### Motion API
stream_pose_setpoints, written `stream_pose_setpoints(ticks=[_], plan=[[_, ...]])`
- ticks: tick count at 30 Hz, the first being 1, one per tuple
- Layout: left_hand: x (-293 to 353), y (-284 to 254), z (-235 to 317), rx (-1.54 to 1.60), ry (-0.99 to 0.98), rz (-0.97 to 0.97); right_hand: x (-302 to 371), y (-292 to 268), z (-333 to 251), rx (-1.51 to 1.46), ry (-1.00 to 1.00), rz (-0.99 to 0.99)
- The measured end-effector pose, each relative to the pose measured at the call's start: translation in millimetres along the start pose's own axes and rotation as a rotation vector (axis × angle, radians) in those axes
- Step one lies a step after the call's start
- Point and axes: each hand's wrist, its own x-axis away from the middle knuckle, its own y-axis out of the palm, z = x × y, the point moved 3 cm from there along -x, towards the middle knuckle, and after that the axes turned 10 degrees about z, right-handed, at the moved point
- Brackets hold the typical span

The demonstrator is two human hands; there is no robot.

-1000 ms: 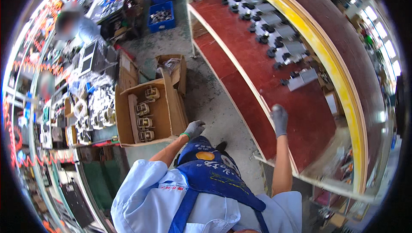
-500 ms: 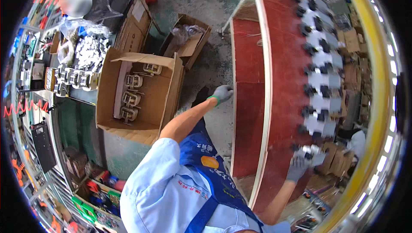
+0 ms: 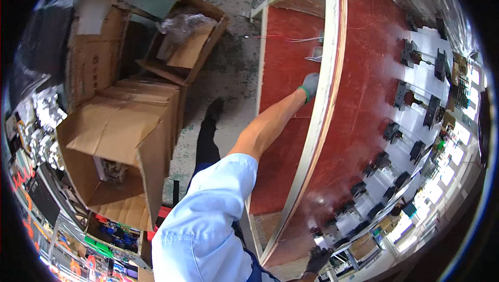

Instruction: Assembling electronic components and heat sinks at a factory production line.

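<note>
Left hand (image 3: pixel 310 86) has moved to the pale shelf rail (image 3: pixel 331 69)

I can't tell whether either grip is closed; the right hand (image 3: pixel 318 260) sits low near the row of grey-and-black metal assemblies (image 3: pixel 417 94) on the red shelf (image 3: pixel 358 100). That rail stands between the hands; an open carton (image 3: pixel 117 126) crowds the left.

Left gloved grip (image 3: pixel 311 85) beside white beam (image 3: pixel 333 38); right gloved grip (image 3: pixel 317 259) near black-and-silver assemblies (image 3: pixel 432 110); cardboard box (image 3: pixel 117 126) at left.
</note>
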Motion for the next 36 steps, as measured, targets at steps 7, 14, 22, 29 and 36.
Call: stream_pose_setpoints(ticks=[7,14,22,29,36], plan=[[-105.4,47.5,3.1,0.314,-0.081,-0.152,3.6,-11.5,0.8,0.102,0.184,0.060],[-135.1,48.1,-5.8,0.358,-0.093,-0.138,6.8,-12.6,-6.0,0.326,0.005,-0.002],[-85.4,14.7,-35.5,0.381,-0.150,-0.069,12.0,8.1,-15.6,0.362,-0.251,-0.220],[26.0,-78.2,-98.2,0.357,-0.268,0.100,-11.7,-0.3,-0.8,-0.003,0.127,-0.006],[183.1,-173.7,-147.1,0.198,-0.303,0.389,-45.5,3.7,22.7,-0.202,0.022,-0.087]])
